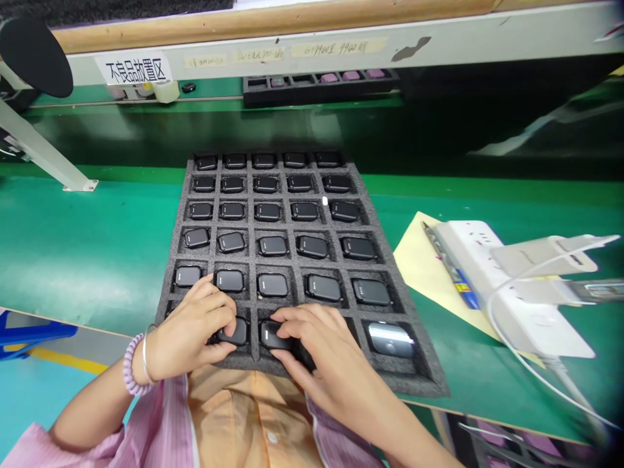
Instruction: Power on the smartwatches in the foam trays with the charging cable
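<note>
A dark grey foam tray (426,357) lies in front of me, divided into rows of square cells. Black smartwatch bodies with rectangular faces sit in most of the cells. My left hand (192,328) reaches into the nearest row, thumb and fingers closed around a black smartwatch (238,333) in the second cell. In the cell to its right, my right hand (329,348) pinches another smartwatch (271,335) between thumb and fingers. That hand covers much of the fourth cell. A smartwatch with a shiny, reflecting face (390,339) occupies the near right corner cell.
The tray rests on a green bench (97,260). To its right are a white power strip (475,247) with chargers and cables, a yellow paper (414,260), and a pen (451,266). A second tray (292,96) stands behind, and a lamp post (43,146) rises at left.
</note>
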Demonstrator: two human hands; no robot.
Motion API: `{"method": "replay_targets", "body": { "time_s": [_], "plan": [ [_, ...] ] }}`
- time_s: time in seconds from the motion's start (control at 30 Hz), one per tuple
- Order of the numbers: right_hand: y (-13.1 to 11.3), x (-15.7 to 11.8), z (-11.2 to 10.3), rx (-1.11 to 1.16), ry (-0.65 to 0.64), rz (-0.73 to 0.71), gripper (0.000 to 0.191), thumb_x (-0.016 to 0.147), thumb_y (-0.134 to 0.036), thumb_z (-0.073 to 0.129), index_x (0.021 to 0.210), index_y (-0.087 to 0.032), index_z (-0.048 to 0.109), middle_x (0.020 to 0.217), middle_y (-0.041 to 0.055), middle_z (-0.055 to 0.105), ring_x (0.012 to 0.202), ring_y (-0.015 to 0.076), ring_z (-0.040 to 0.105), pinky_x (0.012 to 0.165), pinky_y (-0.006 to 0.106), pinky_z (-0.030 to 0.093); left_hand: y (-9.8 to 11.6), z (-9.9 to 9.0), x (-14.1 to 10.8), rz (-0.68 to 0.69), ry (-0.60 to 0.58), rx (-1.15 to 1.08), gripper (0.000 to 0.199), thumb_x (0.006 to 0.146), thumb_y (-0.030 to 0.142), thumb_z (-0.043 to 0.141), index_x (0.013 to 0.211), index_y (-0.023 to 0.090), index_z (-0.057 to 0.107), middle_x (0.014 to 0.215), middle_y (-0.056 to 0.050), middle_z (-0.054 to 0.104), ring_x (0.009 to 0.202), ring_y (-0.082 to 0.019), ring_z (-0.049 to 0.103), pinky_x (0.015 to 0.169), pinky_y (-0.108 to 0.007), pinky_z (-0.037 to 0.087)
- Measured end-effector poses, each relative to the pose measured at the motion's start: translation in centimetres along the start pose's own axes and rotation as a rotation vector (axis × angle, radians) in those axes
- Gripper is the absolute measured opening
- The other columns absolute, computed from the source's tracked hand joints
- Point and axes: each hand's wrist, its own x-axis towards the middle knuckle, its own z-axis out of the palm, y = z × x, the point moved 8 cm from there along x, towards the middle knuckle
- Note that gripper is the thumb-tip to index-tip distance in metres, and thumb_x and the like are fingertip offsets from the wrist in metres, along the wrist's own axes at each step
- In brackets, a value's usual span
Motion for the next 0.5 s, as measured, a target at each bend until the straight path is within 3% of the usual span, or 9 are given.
{"method": "replay_targets", "body": {
  "time_s": [0.5],
  "plan": [
    [-0.25,-0.01,-0.07,-0.017,0.01,-0.001,0.011,0.097,-0.013,0.054,0.102,-0.02,0.047,0.111,0.01,0.065,0.103,0.0248,0.056,0.086,0.041,0.041,0.08,0.01,-0.06,0.009,0.006,-0.005,0.017,0.088,0.016,0.064,0.085,0.021,0.048,0.098,0.001,0.059,0.096,-0.014,0.052,0.121,-0.046,0.022]
  ]
}}
